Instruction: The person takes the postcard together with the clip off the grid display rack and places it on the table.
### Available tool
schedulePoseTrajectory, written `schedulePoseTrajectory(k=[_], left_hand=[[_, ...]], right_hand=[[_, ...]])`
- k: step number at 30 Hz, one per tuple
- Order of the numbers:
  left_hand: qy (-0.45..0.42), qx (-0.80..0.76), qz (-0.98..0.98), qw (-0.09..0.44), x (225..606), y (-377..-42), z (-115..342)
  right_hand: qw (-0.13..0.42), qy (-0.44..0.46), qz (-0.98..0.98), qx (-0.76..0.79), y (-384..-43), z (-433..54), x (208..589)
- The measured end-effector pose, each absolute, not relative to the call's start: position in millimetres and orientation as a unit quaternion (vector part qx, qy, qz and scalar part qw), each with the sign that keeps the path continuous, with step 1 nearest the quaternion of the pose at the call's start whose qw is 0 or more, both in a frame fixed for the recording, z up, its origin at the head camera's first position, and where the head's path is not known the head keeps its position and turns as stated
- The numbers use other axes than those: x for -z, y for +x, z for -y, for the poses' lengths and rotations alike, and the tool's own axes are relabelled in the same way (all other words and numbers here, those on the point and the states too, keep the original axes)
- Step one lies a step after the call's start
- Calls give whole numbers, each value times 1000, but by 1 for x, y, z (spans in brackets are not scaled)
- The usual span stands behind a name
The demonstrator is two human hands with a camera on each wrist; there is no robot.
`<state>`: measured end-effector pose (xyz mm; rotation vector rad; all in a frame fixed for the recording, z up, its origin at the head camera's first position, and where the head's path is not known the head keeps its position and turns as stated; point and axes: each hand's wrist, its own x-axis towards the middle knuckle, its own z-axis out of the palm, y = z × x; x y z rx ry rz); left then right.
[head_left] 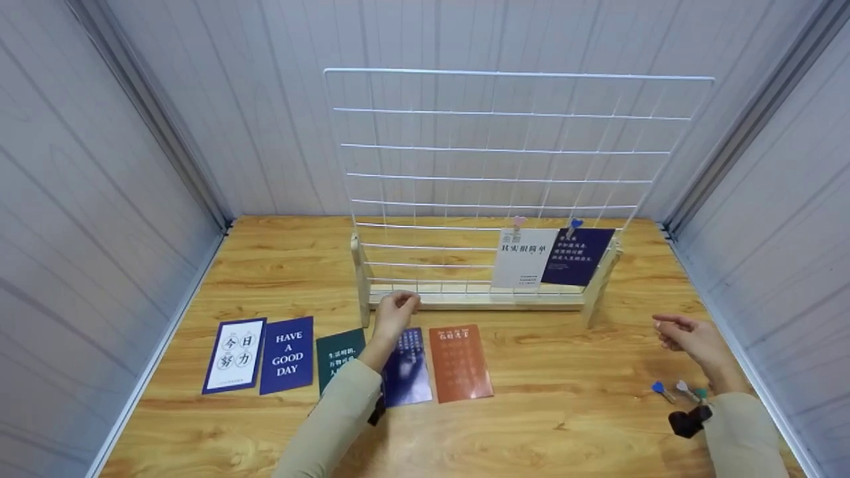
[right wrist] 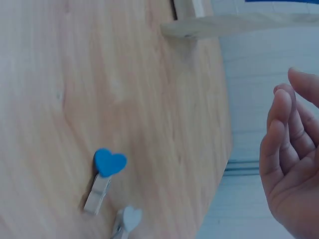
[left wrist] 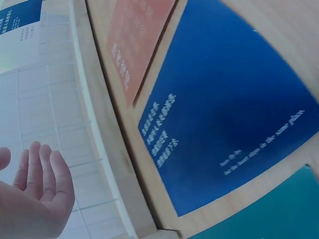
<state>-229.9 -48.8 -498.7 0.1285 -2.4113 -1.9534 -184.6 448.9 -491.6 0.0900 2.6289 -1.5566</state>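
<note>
My left hand (head_left: 392,320) hovers over the purple-blue card (head_left: 408,372), near the wooden base of a white wire grid rack (head_left: 478,302). Its fingers are loosely bent, with nothing between them in the left wrist view. Beside that card lie an orange card (head_left: 461,365) and a dark green card (head_left: 340,352), partly covered by my left arm. Over the table's right side is my empty right hand (head_left: 690,338), fingers relaxed and thumb apart in the right wrist view. Below it lie a blue heart clothespin (right wrist: 109,163), a white heart clothespin (right wrist: 131,219) and a green one (head_left: 700,393).
On the rack hang a white card (head_left: 524,265) under a pink heart clip (head_left: 518,221) and a dark blue card (head_left: 574,259) under a blue heart clip (head_left: 576,224). Farther left lie a "HAVE A GOOD DAY" card (head_left: 287,355) and a blue-bordered white card (head_left: 232,382). Panel walls enclose the table.
</note>
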Motion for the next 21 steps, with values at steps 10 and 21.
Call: schedulePoseTrajectory(k=[10,21], left_hand=[[22,620,783,45,490,-236,43],[-30,641,765,50,483,-240,23]], right_hand=[[-3,0,-825,565,-200,-417,480],[-1,-81,-719,690,-272,-440,558]])
